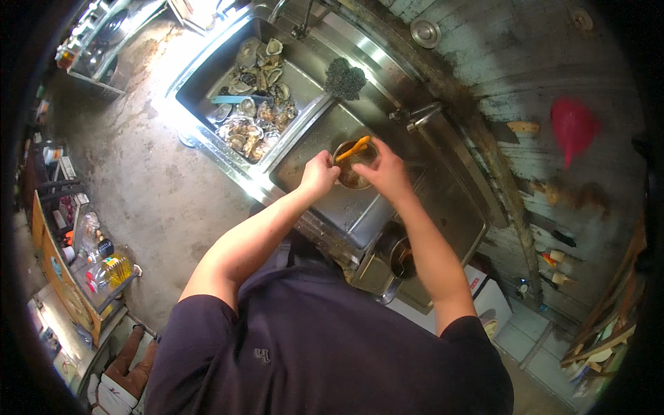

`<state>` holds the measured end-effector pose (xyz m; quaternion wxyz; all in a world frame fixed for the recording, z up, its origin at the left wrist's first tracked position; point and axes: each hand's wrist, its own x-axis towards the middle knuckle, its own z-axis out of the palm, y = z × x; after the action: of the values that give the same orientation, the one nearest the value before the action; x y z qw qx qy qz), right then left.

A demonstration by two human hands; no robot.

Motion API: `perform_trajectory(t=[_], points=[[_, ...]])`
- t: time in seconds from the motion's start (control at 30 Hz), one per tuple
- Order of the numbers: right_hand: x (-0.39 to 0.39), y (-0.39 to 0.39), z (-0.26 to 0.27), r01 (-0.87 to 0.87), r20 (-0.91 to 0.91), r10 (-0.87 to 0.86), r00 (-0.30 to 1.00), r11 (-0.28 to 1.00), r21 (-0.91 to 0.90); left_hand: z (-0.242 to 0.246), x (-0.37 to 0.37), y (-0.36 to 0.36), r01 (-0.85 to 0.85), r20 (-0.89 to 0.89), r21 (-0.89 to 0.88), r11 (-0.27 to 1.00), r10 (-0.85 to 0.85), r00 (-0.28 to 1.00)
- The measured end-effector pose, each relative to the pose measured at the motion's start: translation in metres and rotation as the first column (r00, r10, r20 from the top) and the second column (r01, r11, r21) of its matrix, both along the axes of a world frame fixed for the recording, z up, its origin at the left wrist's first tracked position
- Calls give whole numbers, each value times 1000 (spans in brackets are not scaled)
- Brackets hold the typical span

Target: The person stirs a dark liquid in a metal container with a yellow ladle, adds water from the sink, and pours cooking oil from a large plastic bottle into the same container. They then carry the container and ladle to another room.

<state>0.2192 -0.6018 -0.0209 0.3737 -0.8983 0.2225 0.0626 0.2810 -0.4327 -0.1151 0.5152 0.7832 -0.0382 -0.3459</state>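
Note:
A round metal bowl (pixel 355 180) with murky liquid is held over the right basin (pixel 311 142) of a stainless steel sink. My left hand (pixel 320 174) grips its left rim. An orange-handled tool (pixel 354 149) lies across the bowl's top; its kind cannot be told. My right hand (pixel 386 170) is at the bowl's right side, thumb over the opening and fingers near the tool's end; whether it grips anything is unclear. In the left basin lie many oyster shells (pixel 241 129) and a light blue tool or strip (pixel 233 99).
A dark scouring pad (pixel 344 79) sits by the divider between the basins. Faucets (pixel 424 116) stand along the back edge. Near my right forearm is a dark pot (pixel 402 257). A pink funnel (pixel 573 124) hangs on the wall. Another person's legs (pixel 129 358) show at lower left.

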Motion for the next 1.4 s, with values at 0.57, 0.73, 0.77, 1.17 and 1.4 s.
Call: perform_trajectory(t=[0.57, 0.73, 0.77, 1.17, 1.4], points=[[-41, 77, 20, 213, 170, -214, 962, 977, 26, 6, -4, 53, -53, 28, -61, 997, 54, 998], [-45, 89, 40, 247, 186, -239, 953, 969, -22, 16, 6, 60, -20, -51, -87, 996, 15, 999], [-45, 90, 46, 234, 212, -227, 951, 972, -7, 17, 7, 61, -7, -52, -83, 997, 2, 999], [-10, 97, 38, 134, -8, -136, 991, 981, -137, -1, -6, 68, 10, 114, -119, 993, 3, 993], [-19, 101, 19, 209, 95, -208, 974, 978, -10, 14, -4, 73, 26, 102, -63, 998, -19, 995]])
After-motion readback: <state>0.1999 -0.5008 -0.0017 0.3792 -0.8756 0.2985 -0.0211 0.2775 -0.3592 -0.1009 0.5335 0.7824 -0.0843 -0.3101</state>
